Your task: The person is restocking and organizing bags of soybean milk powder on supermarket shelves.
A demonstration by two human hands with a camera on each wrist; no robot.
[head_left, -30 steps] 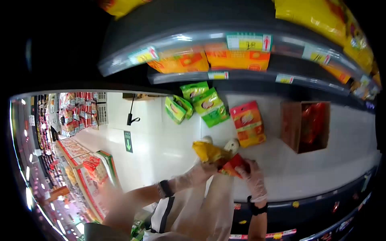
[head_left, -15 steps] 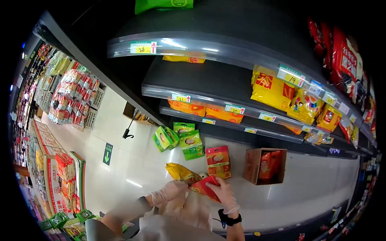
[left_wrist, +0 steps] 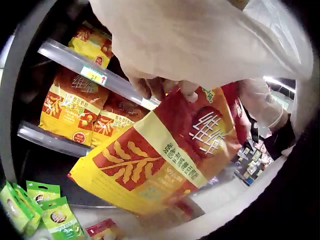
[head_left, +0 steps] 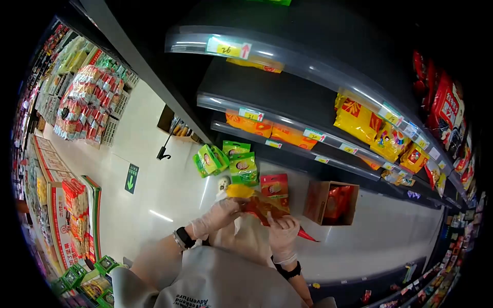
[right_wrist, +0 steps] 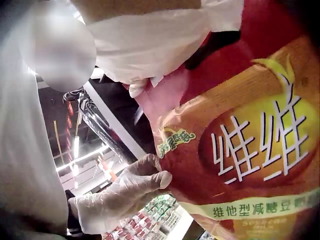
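Observation:
Both hands wear thin clear gloves and hold one red and yellow soy milk bag [head_left: 267, 208] in front of the body. My left hand [head_left: 218, 213] grips it at the yellow end's side in the head view; the right wrist view shows the left thumb and fingers [right_wrist: 150, 175] pinching its edge. On the other side, my right hand [head_left: 284, 233] pinches the bag, and a red end sticks out past it. The left wrist view shows the bag's printed front [left_wrist: 165, 155] with pictured pods, tilted.
Several green bags [head_left: 243, 168] and a red bag [head_left: 275, 186] lie on the floor ahead. Right of them stands an open cardboard box [head_left: 314, 203] with red bags inside. Shelves [head_left: 257, 87] with yellow and orange bags rise in front. A snack display [head_left: 90, 102] is at left.
The bag has turned between the hands, so its red end now points down to the right past the right hand. The head view has tilted up to show more shelving.

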